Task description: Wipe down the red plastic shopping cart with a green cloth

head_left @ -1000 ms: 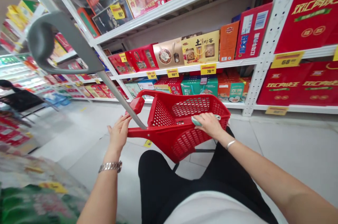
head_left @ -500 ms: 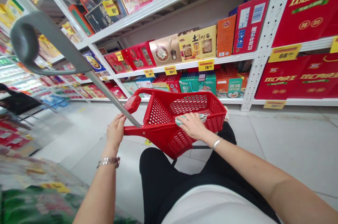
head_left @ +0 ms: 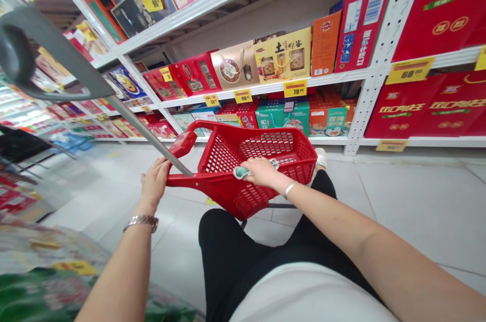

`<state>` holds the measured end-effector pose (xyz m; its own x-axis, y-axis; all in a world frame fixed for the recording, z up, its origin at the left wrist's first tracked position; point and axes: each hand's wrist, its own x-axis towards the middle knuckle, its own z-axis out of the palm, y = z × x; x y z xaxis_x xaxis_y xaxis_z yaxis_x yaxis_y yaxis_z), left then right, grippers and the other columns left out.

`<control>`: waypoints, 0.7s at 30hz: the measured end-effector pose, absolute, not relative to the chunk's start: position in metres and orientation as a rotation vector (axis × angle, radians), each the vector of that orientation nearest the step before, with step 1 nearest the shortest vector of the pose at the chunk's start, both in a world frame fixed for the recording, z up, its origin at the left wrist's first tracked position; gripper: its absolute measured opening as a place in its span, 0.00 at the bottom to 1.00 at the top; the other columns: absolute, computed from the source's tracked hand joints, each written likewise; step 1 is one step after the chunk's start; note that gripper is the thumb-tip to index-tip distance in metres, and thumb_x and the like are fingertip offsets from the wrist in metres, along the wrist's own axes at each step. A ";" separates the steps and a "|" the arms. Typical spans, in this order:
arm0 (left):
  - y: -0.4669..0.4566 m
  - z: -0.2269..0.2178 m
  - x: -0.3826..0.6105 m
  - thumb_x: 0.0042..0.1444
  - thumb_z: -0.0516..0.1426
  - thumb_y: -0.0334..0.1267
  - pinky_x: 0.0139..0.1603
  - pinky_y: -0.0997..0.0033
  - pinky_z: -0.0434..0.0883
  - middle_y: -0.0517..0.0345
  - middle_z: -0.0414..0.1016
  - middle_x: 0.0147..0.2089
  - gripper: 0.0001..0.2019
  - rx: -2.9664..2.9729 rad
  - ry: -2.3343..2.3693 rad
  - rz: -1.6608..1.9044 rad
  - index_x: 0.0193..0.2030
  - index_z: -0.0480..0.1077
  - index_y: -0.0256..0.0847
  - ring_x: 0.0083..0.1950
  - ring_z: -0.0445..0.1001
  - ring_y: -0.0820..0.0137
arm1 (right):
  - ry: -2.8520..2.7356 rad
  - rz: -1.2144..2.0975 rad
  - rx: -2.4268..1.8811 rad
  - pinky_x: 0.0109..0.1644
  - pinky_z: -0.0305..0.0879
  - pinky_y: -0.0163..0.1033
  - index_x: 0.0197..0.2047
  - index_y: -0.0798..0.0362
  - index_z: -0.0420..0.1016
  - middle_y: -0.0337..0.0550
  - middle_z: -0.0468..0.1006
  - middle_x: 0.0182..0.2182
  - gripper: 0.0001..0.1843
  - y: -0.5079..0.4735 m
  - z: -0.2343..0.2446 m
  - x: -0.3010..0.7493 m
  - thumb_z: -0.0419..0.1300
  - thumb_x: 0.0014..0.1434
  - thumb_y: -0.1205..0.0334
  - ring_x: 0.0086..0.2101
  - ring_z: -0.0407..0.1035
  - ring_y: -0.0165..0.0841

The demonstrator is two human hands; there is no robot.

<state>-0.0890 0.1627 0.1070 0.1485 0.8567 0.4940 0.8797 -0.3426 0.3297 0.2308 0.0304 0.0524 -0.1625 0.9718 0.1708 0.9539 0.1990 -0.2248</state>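
Just a red perforated plastic basket (head_left: 224, 195)

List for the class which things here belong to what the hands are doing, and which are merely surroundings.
In use: left hand on the red plastic shopping basket; right hand at its rim, over a pale green item; long metal pull handle.

Surroundings: boxed gift sets, white metal shelving, yellow price tags, tiled floor.

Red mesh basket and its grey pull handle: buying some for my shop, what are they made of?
The red perforated basket looks like glossy moulded plastic, its lattice walls seamless. The long pull pole has a metallic sheen. The grey loop grip looks like matte plastic, perhaps rubber.
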 end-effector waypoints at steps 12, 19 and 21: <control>0.132 0.084 -0.036 0.66 0.49 0.44 0.72 0.33 0.47 0.30 0.70 0.63 0.24 -1.750 -1.702 -1.431 0.61 0.67 0.30 0.68 0.63 0.48 | -1.874 0.061 -2.241 0.45 0.56 0.39 0.52 0.48 0.75 0.46 0.79 0.44 0.12 -0.014 0.024 0.347 0.56 0.68 0.61 0.44 0.70 0.37; 0.093 0.025 0.060 0.65 0.51 0.45 0.74 0.44 0.51 0.43 0.76 0.59 0.18 -2.418 -1.309 -1.181 0.54 0.74 0.40 0.65 0.69 0.57 | -1.808 0.003 -2.274 0.49 0.55 0.44 0.55 0.48 0.73 0.49 0.77 0.48 0.14 -0.023 0.017 0.306 0.56 0.68 0.60 0.49 0.68 0.42; 0.083 0.016 0.084 0.67 0.49 0.44 0.75 0.42 0.48 0.43 0.72 0.65 0.19 -2.553 -1.351 -1.043 0.57 0.73 0.40 0.71 0.63 0.56 | -1.771 -0.016 -2.261 0.51 0.56 0.46 0.58 0.48 0.72 0.52 0.76 0.50 0.16 -0.029 0.013 0.284 0.55 0.67 0.61 0.49 0.68 0.44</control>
<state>0.0838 0.0828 0.0161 0.3832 0.7065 0.5950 0.7544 -0.6111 0.2397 0.2842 -0.0290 0.0134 0.2531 0.9520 0.1722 0.9549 -0.2172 -0.2026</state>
